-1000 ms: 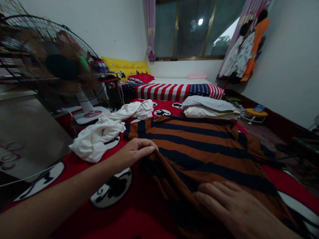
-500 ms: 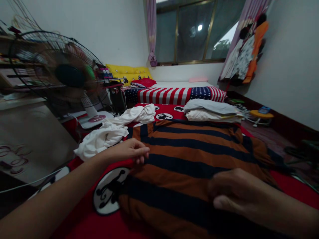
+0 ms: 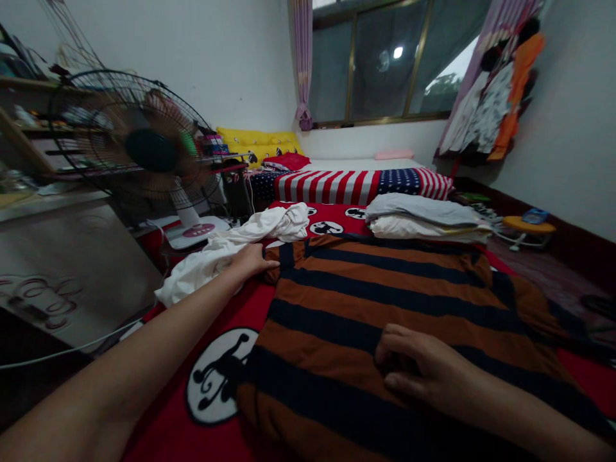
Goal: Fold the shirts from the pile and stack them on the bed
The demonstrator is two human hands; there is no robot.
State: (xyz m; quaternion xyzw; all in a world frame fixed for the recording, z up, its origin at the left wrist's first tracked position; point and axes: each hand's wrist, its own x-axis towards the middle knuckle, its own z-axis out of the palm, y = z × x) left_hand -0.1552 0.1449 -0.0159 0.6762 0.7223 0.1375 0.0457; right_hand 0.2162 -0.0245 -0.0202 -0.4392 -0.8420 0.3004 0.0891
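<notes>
A brown and navy striped shirt (image 3: 356, 301) lies spread on a red blanket (image 3: 231, 319) with round black-and-white patches. My left hand (image 3: 254, 260) is at the shirt's left sleeve, thumb over the cloth and fingers closed on its end; the fingertips are partly hidden. Over the middle of the shirt is my right hand (image 3: 423, 362), loosely curled, thumb and fingers apart, with nothing held. Crumpled white cloth (image 3: 187, 276) lies just beyond and beside my left wrist.
Folded light garments (image 3: 423, 215) are stacked past the shirt. A spinning fan (image 3: 151, 149) stands at the left by a cabinet (image 3: 72, 263). Behind is another bed with a striped, starred cover (image 3: 332, 186). An orange-topped stool (image 3: 528, 224) stands at the right.
My left hand has moved forward to the shirt's left sleeve and closed on it. My right hand has shifted slightly left over the shirt. The view has turned a little left.
</notes>
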